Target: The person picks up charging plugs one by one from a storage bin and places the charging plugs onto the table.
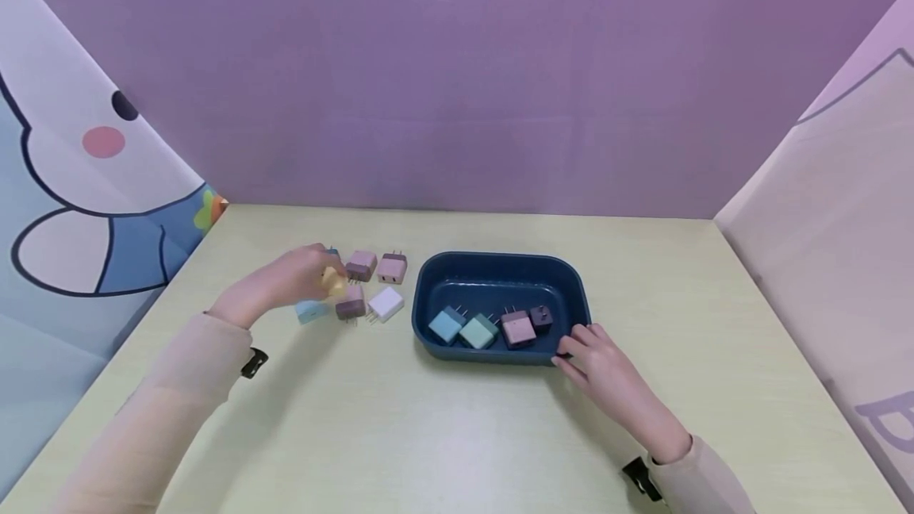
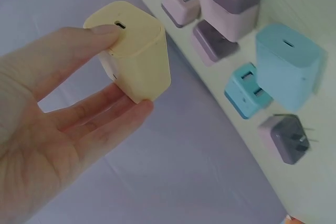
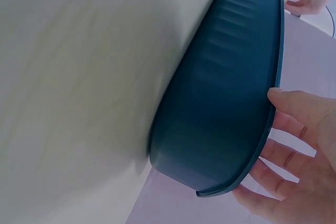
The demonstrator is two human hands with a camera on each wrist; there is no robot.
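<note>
A yellow USB wall charger (image 2: 134,51) is pinched between the thumb and fingers of my left hand (image 1: 303,276), raised above the group of chargers on the left. Around it lie a light blue charger (image 1: 311,311), a purple charger (image 1: 351,304), a white charger (image 1: 386,304) and two pink-and-purple ones, one of them this charger (image 1: 392,268). My right hand (image 1: 607,375) grips the near right corner of the dark blue tray (image 1: 500,262), thumb outside the rim and fingers over it. Inside the tray sit a blue charger (image 1: 447,325), a mint green charger (image 1: 478,331), a pink charger (image 1: 518,329) and a dark purple charger (image 1: 540,317).
The pale wooden table (image 1: 443,435) carries everything. A purple backdrop (image 1: 471,86) stands along its far edge. Printed cloth panels flank it, the left one (image 1: 64,181) with a cartoon figure. A teal charger (image 2: 247,92) lies behind my left hand.
</note>
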